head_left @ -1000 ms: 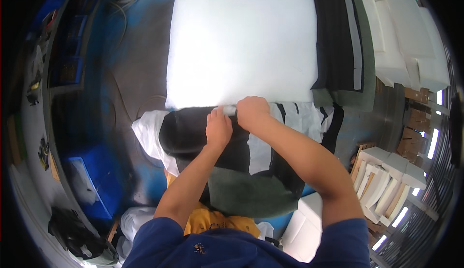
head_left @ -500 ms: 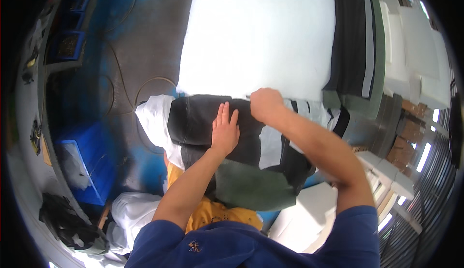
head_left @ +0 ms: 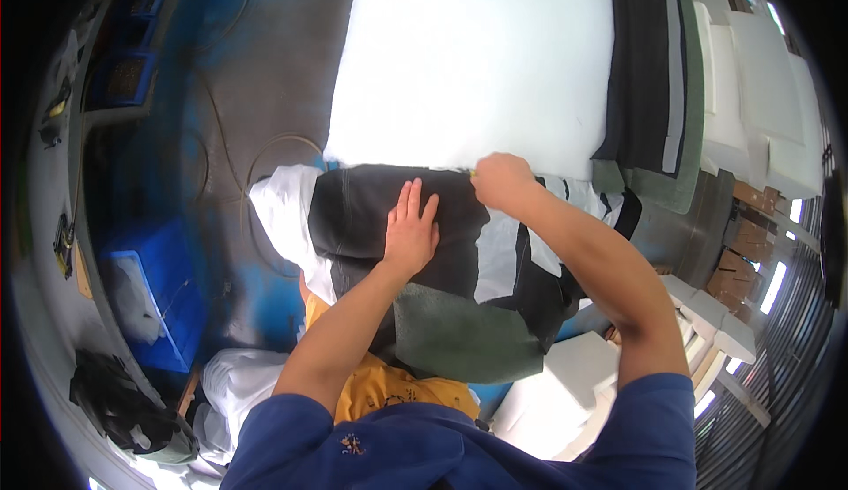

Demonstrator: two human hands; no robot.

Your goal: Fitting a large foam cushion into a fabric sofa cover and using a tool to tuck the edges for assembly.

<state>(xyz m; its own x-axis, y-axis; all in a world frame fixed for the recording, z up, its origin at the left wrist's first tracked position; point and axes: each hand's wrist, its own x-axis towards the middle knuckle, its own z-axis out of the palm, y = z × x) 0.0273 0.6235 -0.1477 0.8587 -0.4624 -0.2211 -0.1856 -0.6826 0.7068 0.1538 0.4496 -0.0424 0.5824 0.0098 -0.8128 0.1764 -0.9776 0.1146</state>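
Observation:
My left hand (head_left: 412, 232) lies with its fingers stretched out on black fabric (head_left: 353, 212), pressing near the edge of a thick white padded block (head_left: 473, 62). The black fabric folds over the near edge, with white cloth (head_left: 284, 212) at its left end and a grey-green panel (head_left: 468, 335) hanging below. Closed in a fist, my right hand (head_left: 505, 183) is at the seam between the fabric and the white block. A small yellow bit shows at its left side; what the fist holds is mostly hidden.
Along the block's right side runs a black fabric strip (head_left: 640, 75) with grey and green bands. A blue bin (head_left: 181, 313) stands on the left, near a hose (head_left: 250, 172). White foam blocks (head_left: 565, 384) are near right, and cardboard boxes (head_left: 738, 274) farther right.
My right fist has shifted slightly right and up along the seam, and the yellow bit now shows beside it. My left hand stays nearly in place on the fabric.

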